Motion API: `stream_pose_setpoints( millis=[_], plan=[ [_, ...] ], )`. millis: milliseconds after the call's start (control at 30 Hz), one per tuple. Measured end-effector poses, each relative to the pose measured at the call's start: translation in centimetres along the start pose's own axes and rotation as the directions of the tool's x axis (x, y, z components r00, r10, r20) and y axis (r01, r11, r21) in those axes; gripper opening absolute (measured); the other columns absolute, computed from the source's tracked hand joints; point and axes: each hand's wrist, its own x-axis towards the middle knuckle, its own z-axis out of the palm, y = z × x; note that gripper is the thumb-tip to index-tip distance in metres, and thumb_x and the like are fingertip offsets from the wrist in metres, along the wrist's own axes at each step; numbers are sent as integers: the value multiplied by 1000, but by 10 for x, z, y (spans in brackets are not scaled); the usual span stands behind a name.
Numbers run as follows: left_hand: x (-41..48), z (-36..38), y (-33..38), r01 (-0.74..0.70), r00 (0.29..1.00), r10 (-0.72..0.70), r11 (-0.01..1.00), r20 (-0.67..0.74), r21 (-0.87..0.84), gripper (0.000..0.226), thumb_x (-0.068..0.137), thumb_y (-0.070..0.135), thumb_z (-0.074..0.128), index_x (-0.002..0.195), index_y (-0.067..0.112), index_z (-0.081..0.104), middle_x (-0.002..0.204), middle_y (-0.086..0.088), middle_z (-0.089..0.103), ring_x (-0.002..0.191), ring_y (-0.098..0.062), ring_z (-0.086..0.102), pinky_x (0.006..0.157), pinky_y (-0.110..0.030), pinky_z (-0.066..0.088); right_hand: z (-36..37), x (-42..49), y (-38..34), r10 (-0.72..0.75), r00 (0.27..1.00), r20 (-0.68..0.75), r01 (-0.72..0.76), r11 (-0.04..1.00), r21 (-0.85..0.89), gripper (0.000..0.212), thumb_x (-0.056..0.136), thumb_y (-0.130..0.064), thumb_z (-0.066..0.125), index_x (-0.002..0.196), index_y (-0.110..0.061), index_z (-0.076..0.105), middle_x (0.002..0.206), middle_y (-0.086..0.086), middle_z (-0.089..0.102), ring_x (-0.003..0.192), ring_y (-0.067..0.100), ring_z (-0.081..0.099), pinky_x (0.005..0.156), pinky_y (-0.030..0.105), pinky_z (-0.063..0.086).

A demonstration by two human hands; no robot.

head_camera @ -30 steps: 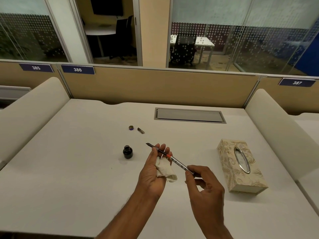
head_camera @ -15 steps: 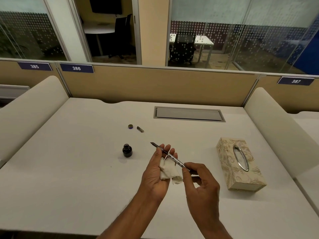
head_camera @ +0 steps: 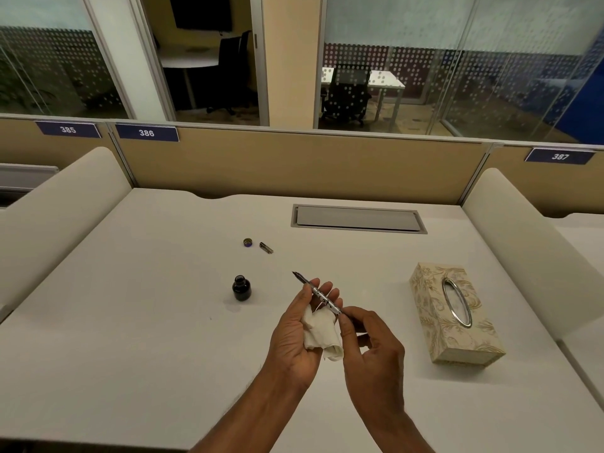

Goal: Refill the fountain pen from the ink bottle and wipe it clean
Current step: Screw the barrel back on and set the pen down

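White tissue (head_camera: 322, 333) is lying bunched in the loosely cupping left hand (head_camera: 295, 335) under the fountain pen (head_camera: 318, 294), likely for wiping, while the right hand (head_camera: 372, 351) is pinching its tail end.

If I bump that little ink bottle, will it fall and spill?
Probably not: the ink bottle looks squat and wide-bottomed, so it likely slides rather than tips. Its cap lies off on the desk, so a hard knock could spill ink.

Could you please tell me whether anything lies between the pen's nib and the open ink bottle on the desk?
Nothing visible does. Only bare desk separates the pen, pinched by the right hand, from the ink bottle; the bottle cap and tissue box sit well aside.
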Motion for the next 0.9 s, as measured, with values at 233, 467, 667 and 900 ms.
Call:
stream_pose_setpoints(
  millis=[233,467,667,900],
  plan=[
    [3,-3,3,-5,1000,3,997,19,74,32,86,20,72,114,6,75,119,-18,77,102,-28,78,73,-36,65,2,-1,1,43,999,4,-43,998,35,8,93,-22,68,97,-28,71,89,-19,71,82,8,68,60,16,54],
    [12,-3,5,-40,999,40,996,-7,82,37,85,31,73,116,11,76,117,-15,78,98,-27,79,72,-36,64,2,-1,2,38,999,11,-38,999,2,11,92,-16,70,97,-25,72,87,-20,71,80,6,67,59,14,53],
    [11,-10,4,-18,1000,17,998,23,52,25,78,20,76,99,8,83,115,-16,78,96,-30,79,70,-38,65,3,-1,-1,17,1000,23,-17,1000,3,12,94,-14,67,94,-25,72,83,-21,70,76,7,67,59,16,53],
    [10,-11,5,0,1000,0,1000,7,-31,27,83,18,72,106,6,78,115,-14,78,96,-28,79,71,-39,65,4,0,-7,13,1000,19,-13,1000,21,21,90,-10,73,97,-28,67,91,-15,69,84,7,67,62,8,51]
  ],
)
